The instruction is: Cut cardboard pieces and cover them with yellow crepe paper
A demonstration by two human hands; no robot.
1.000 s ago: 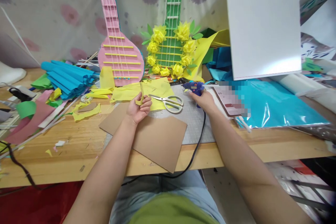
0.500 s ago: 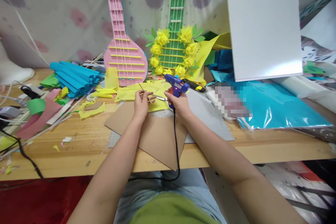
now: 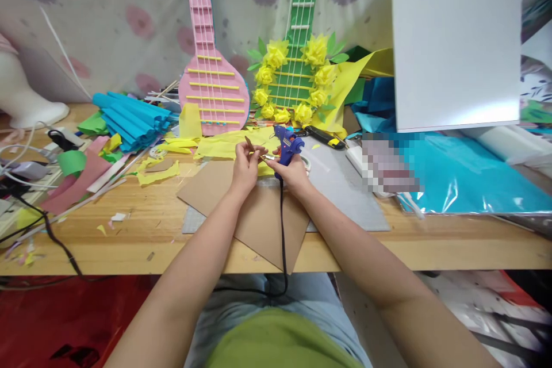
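My right hand (image 3: 292,171) grips a blue glue gun (image 3: 286,142) whose nozzle points left at my left hand (image 3: 245,165). The left fingers pinch a small yellow paper piece (image 3: 250,145) on a thin stick, held just in front of the nozzle. Both hands hover over a brown cardboard sheet (image 3: 254,220) lying on a grey cutting mat (image 3: 345,198). The gun's black cord (image 3: 282,230) drops over the table edge. Yellow paper (image 3: 224,144) lies just behind the hands.
A pink paper guitar (image 3: 211,69) and a green one with yellow flowers (image 3: 297,80) lean on the back wall. Blue folded paper (image 3: 129,118) and scraps lie left, a white board (image 3: 457,52) and blue sheet (image 3: 470,175) right. Cables (image 3: 47,230) trail at far left.
My right hand picked the glue gun up from the right and brought it to my left hand. The left hand turned its yellow piece toward the nozzle. The scissors are now hidden behind the hands.
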